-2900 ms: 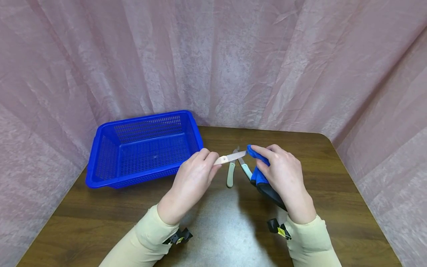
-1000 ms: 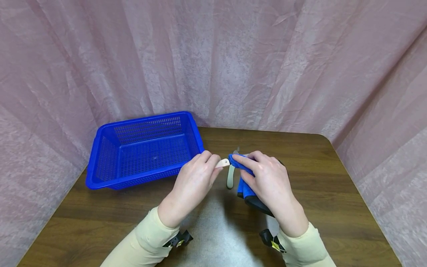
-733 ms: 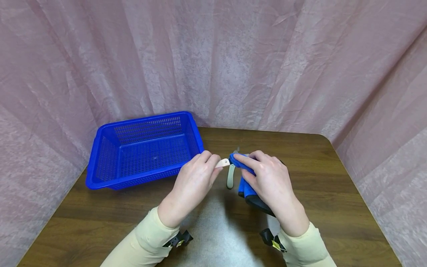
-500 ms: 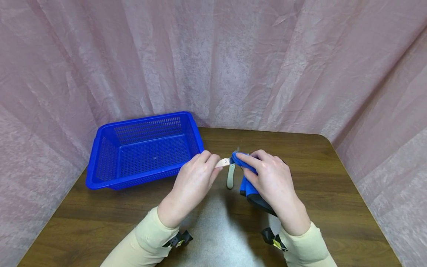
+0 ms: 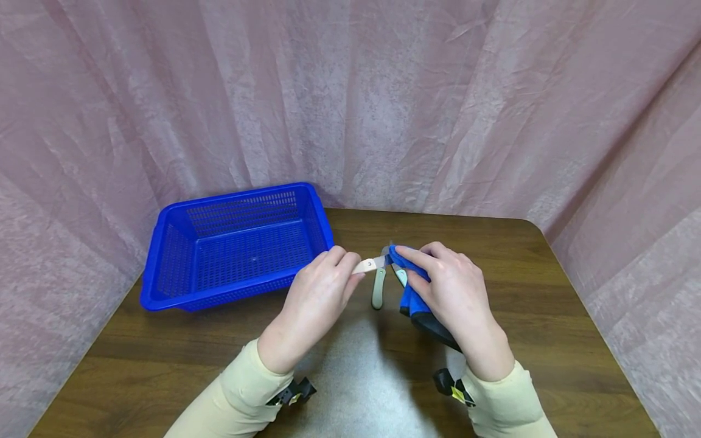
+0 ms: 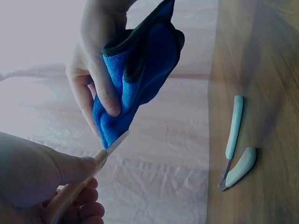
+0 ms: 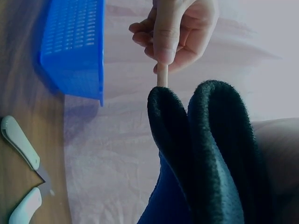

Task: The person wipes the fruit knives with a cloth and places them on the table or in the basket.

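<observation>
My left hand (image 5: 322, 286) grips the cream handle of a knife (image 5: 368, 266) whose blade points right. A blue cloth (image 6: 140, 79) with dark edging is folded over the outer part of the blade. My right hand (image 5: 451, 292) pinches that cloth between thumb and fingers, its loose end hanging below. In the left wrist view a short stretch of bare blade shows beside the cloth. Beneath, two pale green-handled knives lie on the table, one straighter (image 6: 235, 126) and one with a curved handle (image 6: 242, 167), their blades meeting.
A blue perforated basket (image 5: 235, 295) stands on the wooden table (image 5: 482, 234) to the left, its near right corner close to my left hand. Pink curtains (image 5: 350, 109) hang behind the table and along its sides.
The right hand with the cloth slid left along the blade up to the handle, then back right, baring some blade again. The left hand and knife stay nearly still.
</observation>
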Available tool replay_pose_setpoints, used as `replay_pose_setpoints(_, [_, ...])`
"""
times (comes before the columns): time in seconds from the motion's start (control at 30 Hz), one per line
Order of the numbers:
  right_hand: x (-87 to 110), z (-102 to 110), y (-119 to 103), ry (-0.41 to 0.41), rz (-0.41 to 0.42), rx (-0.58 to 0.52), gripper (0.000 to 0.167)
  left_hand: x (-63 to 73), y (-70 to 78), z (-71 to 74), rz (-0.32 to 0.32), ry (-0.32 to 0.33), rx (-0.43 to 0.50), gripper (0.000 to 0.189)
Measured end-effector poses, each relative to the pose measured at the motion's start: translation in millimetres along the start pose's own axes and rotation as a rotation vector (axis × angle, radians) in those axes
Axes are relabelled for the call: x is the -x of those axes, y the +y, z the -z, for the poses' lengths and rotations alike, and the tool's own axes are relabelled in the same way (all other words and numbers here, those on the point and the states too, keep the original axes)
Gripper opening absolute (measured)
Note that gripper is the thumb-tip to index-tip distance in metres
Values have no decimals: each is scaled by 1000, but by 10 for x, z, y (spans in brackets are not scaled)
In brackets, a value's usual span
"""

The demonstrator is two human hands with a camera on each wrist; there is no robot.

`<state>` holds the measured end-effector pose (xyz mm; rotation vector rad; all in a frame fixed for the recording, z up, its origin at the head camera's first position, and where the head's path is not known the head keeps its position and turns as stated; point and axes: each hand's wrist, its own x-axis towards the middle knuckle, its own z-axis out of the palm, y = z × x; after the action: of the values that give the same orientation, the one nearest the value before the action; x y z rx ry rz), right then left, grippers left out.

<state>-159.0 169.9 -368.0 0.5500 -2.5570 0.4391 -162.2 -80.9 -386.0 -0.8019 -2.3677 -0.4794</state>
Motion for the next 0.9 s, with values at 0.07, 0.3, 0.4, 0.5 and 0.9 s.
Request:
replay_pose_setpoints(0.07, [-5, 5, 12, -3, -10, 0, 46, 1, -1, 2, 0, 1, 1, 17])
replay_pose_setpoints(0.3, [-15, 19, 48, -17, -42, 2, 46, 1, -7, 6, 1, -1, 1, 16])
replay_pose_setpoints(0.4, [-16, 23, 66, -17, -52, 2, 46, 0, -9, 6, 2, -1, 4, 16])
replay_pose_setpoints(0.5, [-15, 26, 83, -16, -58, 4, 45, -1, -9, 8, 3, -1, 6, 16])
replay_pose_setpoints(0.9, [5, 39, 125, 0, -96, 36, 41, -3, -5, 16, 6, 2, 6, 16])
